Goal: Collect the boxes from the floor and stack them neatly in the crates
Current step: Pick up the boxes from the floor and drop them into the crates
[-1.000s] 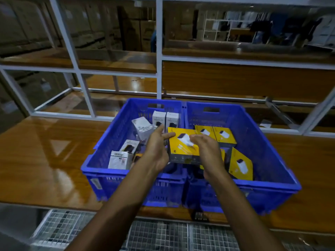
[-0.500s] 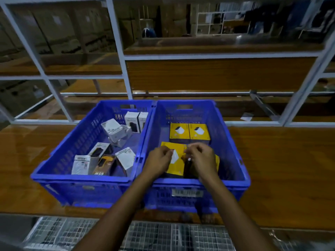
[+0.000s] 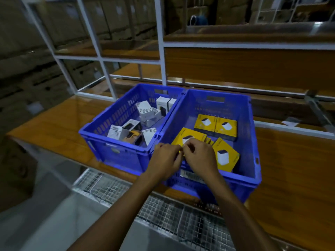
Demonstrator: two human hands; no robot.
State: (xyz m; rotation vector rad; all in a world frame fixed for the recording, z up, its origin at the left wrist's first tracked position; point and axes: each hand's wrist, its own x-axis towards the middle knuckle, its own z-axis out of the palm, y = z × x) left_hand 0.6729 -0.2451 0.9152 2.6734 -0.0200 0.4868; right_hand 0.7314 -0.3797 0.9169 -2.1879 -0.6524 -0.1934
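- Now a yellow box lies tilted in the right crate, at the crate's near-left corner, with both hands over its near edge.
- Left hand has its fingers curled in narrow against that near edge; whether they truly clamp the box or only touch it I cannot tell.
- Right hand is likewise bent in tight, its fingertips pinched at the same edge and meeting those of the left hand; its grip is hidden by the knuckles.
- Just right of this box, a second yellow box leans on edge against the near wall of the right crate, a white picture on its face.
- Beyond the held box, toward the far wall of the right crate, two more yellow boxes lie flat side by side, touching.
- Touching the right crate on its left side stands the left crate, also blue with slotted walls.
- Inside the left crate sit white boxes jumbled at several angles, two of them upright at the far wall, and some dark-printed ones near the front.
- Both crates rest on a glossy wooden table.
- Behind the crates rises a white metal shelf frame with wooden boards.
- Nearer than the crates, below the table's edge, runs a wire mesh panel.
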